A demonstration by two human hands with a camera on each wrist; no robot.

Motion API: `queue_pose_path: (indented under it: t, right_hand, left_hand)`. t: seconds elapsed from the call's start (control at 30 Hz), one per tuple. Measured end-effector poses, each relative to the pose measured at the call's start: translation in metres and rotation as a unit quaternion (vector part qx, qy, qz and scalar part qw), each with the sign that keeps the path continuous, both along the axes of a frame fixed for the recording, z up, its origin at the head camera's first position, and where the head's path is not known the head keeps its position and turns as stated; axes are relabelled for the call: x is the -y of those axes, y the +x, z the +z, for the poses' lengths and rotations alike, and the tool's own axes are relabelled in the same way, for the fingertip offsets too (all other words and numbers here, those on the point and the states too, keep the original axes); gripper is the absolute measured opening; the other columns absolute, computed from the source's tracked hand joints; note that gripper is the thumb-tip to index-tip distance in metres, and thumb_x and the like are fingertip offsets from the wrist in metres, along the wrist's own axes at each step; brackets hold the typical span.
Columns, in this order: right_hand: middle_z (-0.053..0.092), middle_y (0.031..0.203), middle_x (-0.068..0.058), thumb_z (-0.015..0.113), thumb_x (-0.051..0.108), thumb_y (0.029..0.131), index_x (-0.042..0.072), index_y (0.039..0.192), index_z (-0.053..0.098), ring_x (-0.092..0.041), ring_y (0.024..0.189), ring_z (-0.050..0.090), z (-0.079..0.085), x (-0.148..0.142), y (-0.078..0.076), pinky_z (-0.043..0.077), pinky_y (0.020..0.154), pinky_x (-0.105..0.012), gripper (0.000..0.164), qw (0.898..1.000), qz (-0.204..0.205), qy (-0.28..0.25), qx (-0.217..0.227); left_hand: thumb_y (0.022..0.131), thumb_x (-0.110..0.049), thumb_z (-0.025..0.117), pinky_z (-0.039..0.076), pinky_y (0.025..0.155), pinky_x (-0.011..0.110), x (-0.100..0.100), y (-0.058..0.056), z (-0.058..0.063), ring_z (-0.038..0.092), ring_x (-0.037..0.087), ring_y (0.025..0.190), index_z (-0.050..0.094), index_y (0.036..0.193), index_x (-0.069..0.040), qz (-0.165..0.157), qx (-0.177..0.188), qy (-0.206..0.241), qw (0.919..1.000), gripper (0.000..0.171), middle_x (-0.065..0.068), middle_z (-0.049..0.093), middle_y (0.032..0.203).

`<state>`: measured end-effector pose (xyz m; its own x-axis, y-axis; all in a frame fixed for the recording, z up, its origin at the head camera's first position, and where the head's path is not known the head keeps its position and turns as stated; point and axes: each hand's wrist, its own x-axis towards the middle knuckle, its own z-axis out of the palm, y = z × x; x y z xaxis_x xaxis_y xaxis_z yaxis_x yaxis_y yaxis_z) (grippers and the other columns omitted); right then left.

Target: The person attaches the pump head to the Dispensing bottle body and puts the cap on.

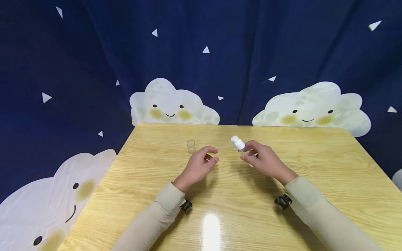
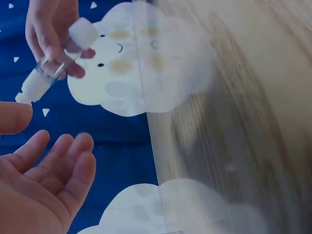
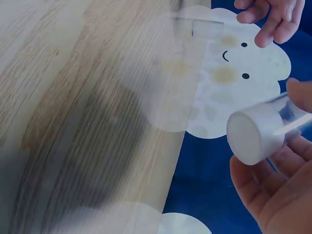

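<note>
Pump bottle [image 1: 238,143], one in number, is in the right hand, raised over the table and tilted, its white pump end pointing up and toward the left. Largest of all is one dark blue curtain [image 1: 188,21], printed with ten white triangles [image 1: 206,50] and three smiling clouds [image 1: 172,101] in the head view; a sliver of a fourth pale shape shows at the right edge. Next comes one wood-grained table [image 1: 314,150], with one bright patch of reflected light near its front. Two beige sleeves [image 1: 154,218] reach in from below, each with one black device [image 1: 186,206] beside the cuff.

Of the two hands, the right hand [image 1: 265,160] grips the bottle, thumb on one side and fingers on the other. The left hand [image 1: 201,165] is relaxed and holds nothing, its fingers gently bent and the thumb apart from them; it faces the bottle across a gap.

The bottle's body is see-through, between the white pump top and a round white base [image 3: 251,136] that shows plainly in the right wrist view. Smallest of the separate objects, one clear cylinder [image 1: 191,147] stands upright on the table just beyond the left hand.
</note>
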<state>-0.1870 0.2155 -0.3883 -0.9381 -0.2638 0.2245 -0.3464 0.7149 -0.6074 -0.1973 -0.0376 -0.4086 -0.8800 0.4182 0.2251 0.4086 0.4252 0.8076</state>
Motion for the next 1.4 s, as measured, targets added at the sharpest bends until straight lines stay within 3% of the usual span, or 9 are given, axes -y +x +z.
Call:
queue_pose_path:
  t: [0.17, 0.4, 0.6, 0.73, 1.0, 1.4]
  right_hand:
    - [0.067, 0.100, -0.005, 0.062, 0.027, 0.086, 0.012, 0.123, 0.049, -0.017, 0.087, 0.063, -0.003, 0.004, -0.008, 0.051, 0.068, -0.027, 0.042, 1.000, -0.006, -0.020, -0.006]
    - [0.066, 0.101, -0.007, 0.063, 0.025, 0.086, 0.013, 0.125, 0.051, -0.019, 0.088, 0.061, -0.013, 0.006, -0.021, 0.052, 0.072, -0.034, 0.043, 0.999, -0.039, -0.030, -0.011]
    - [0.063, 0.108, -0.014, 0.063, 0.022, 0.085, 0.007, 0.124, 0.047, -0.030, 0.095, 0.063, -0.018, 0.004, -0.032, 0.052, 0.077, -0.043, 0.044, 0.996, -0.074, -0.042, 0.026]
    - [0.063, 0.111, -0.014, 0.063, 0.022, 0.086, 0.010, 0.126, 0.047, -0.030, 0.098, 0.063, -0.023, 0.004, -0.038, 0.051, 0.080, -0.045, 0.046, 0.996, -0.071, -0.051, 0.027]
    - [0.067, 0.107, -0.012, 0.068, 0.027, 0.082, 0.011, 0.120, 0.052, -0.029, 0.097, 0.064, -0.038, 0.008, -0.047, 0.050, 0.081, -0.044, 0.044, 0.994, -0.086, -0.071, 0.000]
    - [0.062, 0.108, -0.014, 0.066, 0.026, 0.084, 0.009, 0.123, 0.047, -0.030, 0.099, 0.061, -0.048, 0.013, -0.062, 0.050, 0.082, -0.043, 0.046, 0.993, -0.097, -0.061, 0.025]
  left_hand:
    - [0.091, -0.026, 0.054, 0.047, 0.091, 0.040, 0.003, 0.004, 0.002, 0.058, 0.019, 0.106, 0.054, 0.122, -0.016, 0.010, -0.011, -0.007, 0.9999, 0.032, 0.001, 0.058, 0.121]
    - [0.091, -0.027, 0.054, 0.046, 0.089, 0.038, 0.008, 0.006, 0.001, 0.053, 0.021, 0.113, 0.054, 0.120, -0.019, 0.047, -0.036, -0.030, 0.9978, 0.031, -0.002, 0.057, 0.122]
    - [0.090, -0.026, 0.056, 0.046, 0.090, 0.043, 0.012, 0.008, -0.001, 0.055, 0.023, 0.109, 0.053, 0.122, -0.018, 0.032, -0.008, -0.027, 0.9991, 0.034, 0.000, 0.055, 0.123]
    - [0.090, -0.027, 0.055, 0.048, 0.087, 0.036, 0.013, 0.009, -0.002, 0.057, 0.019, 0.105, 0.051, 0.125, -0.018, 0.024, 0.009, -0.043, 0.9987, 0.036, -0.001, 0.053, 0.125]
    - [0.091, -0.029, 0.054, 0.049, 0.079, 0.026, 0.015, 0.009, -0.008, 0.057, 0.011, 0.099, 0.048, 0.127, -0.020, 0.012, 0.015, -0.065, 0.9977, 0.038, -0.004, 0.051, 0.128]
    - [0.091, -0.028, 0.053, 0.049, 0.078, 0.025, 0.015, 0.011, -0.009, 0.058, 0.011, 0.098, 0.048, 0.128, -0.019, 0.003, 0.016, -0.080, 0.9967, 0.038, -0.002, 0.049, 0.130]
